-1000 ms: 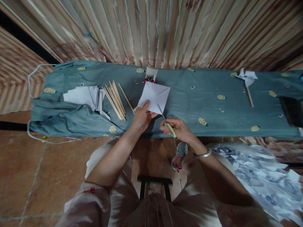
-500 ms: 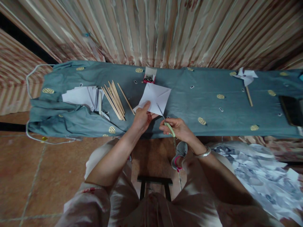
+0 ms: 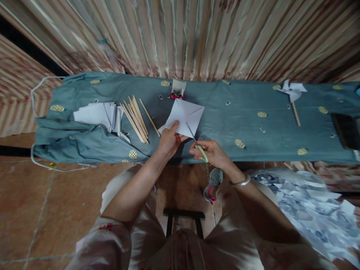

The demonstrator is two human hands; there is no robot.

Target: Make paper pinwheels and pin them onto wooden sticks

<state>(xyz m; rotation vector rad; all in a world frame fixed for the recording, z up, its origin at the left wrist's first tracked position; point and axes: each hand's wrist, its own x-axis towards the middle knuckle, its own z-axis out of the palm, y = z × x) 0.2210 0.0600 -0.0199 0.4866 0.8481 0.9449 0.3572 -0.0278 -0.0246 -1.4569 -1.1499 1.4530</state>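
A square sheet of white paper with crease lines is held over the cloth by my left hand. The thumb presses on top and the fingers lie underneath. My right hand is closed round the pale green handles of a pair of scissors. Their blades reach in from the paper's near corner toward its middle. Just beyond the sheet stands a small open red box of metal pins or tacks. One wooden stick lies to the left of the paper.
Several wooden sticks and a stack of white paper lie on the left of the cloth-covered table. On the right are a paper pinwheel and a dark phone-like object. A plastic bag of paper pieces stands below right.
The paper's right side has shifted very slightly to the right. Both hands and the scissors stay almost in the same place.
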